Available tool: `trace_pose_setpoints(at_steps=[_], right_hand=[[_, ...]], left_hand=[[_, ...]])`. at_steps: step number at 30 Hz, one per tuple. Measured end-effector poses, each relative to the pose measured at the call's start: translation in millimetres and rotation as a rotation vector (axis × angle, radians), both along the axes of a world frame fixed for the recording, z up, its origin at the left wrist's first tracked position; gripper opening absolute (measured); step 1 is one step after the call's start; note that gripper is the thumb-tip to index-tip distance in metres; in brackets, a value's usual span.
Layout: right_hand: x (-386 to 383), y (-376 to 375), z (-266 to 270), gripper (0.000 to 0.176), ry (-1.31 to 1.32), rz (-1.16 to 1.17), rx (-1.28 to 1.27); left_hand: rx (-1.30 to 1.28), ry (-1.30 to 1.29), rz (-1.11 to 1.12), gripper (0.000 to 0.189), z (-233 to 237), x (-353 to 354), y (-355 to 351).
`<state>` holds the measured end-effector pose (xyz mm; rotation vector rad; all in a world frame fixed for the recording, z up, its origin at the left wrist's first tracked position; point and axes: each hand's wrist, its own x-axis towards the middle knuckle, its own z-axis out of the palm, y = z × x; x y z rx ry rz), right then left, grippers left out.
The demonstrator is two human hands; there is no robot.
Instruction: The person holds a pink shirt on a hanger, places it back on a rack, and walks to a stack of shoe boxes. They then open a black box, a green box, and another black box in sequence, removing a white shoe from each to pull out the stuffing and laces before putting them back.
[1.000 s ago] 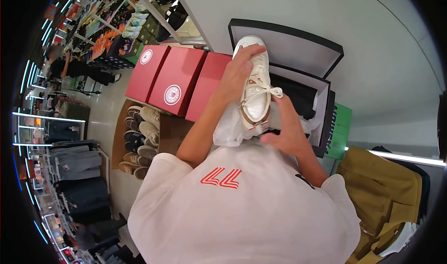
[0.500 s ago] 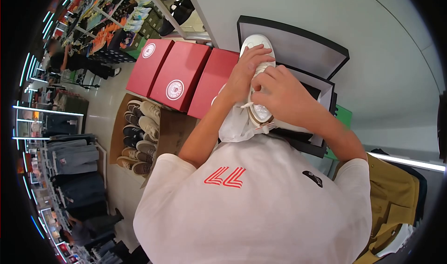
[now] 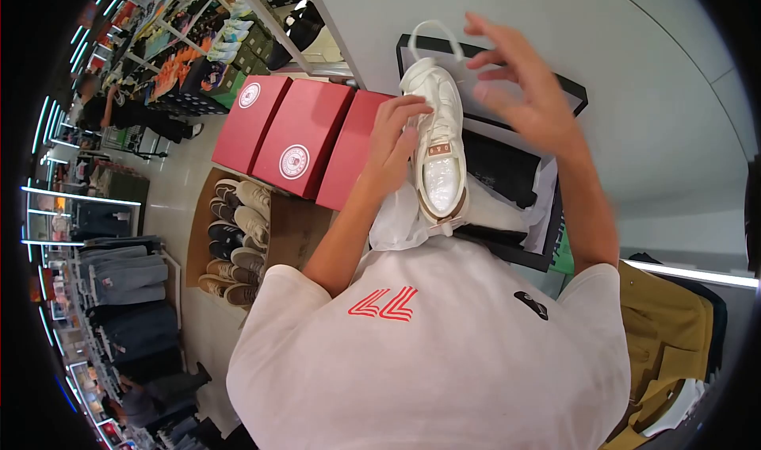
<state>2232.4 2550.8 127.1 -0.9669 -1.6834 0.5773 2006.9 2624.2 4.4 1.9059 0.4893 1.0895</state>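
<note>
The shoe point(image 3: 441, 184), white, is right in front of you, close to your shirt point(image 3: 428, 371), toe toward the wall point(image 3: 666, 133) and heel toward your chest. Your left hand point(image 3: 394, 141) lies against its left side, fingers bent over the laced upper; you cannot tell from here how firmly they press. Your right hand point(image 3: 527, 93) is raised near the lid point(image 3: 574, 95), blurred, with its fingers apart. A loose lace point(image 3: 432, 23) arcs up from the toe end toward those fingers, though whether they touch it is unclear.

Just right of the shoe is the black box point(image 3: 515, 254), with a black item point(image 3: 499, 172) and pale paper inside. Whatever tabletop carries it is mostly hidden. A translucent bag point(image 3: 399, 218) bunches at the shoe's left, and a green box point(image 3: 564, 256) pokes out beyond the black one.

To your left, red boxes point(image 3: 300, 137) stand in a row, beside a carton point(image 3: 297, 220) of shoes above the glossy floor point(image 3: 174, 196). Further off are jeans point(image 3: 131, 271) on a rack, crowded shelves point(image 3: 174, 61), a person point(image 3: 131, 113) by a cart point(image 3: 131, 141), and another person lower down. On your right, a brown jacket point(image 3: 662, 323) hangs beneath a bright strip point(image 3: 697, 274).
</note>
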Motion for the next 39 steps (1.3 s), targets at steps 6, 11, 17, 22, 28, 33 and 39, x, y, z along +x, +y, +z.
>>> trace_pose_setpoints(at_steps=[6, 11, 17, 22, 28, 33, 39], right_hand=[[-35, -23, -62, 0.048, -0.544, -0.155, -0.045], [-33, -20, -69, 0.034, -0.488, -0.156, 0.023], [-33, -37, -48, 0.016, -0.748, -0.037, 0.295], [-48, -32, -23, 0.008, -1.275, 0.324, 0.324], [-59, -2, -13, 0.009, -1.501, 0.569, 0.413], [-69, 10, -18, 0.014, -1.638, 0.723, 0.437], [-71, 23, -26, 0.016, -1.610, 0.795, 0.345]], left_hand=[[-0.089, 0.296, 0.160, 0.032, 16, -18, -29], [-0.365, 0.251, 0.046, 0.031, 16, -32, -16], [-0.220, 0.266, 0.225, 0.025, 25, -33, -57], [-0.177, 0.294, 0.076, 0.065, 17, -40, -102], [-0.097, 0.407, 0.287, 0.103, 17, -41, -120], [-0.095, 0.395, 0.293, 0.128, 3, -31, -128], [-0.130, 0.363, 0.478, 0.126, -11, -1, -139]])
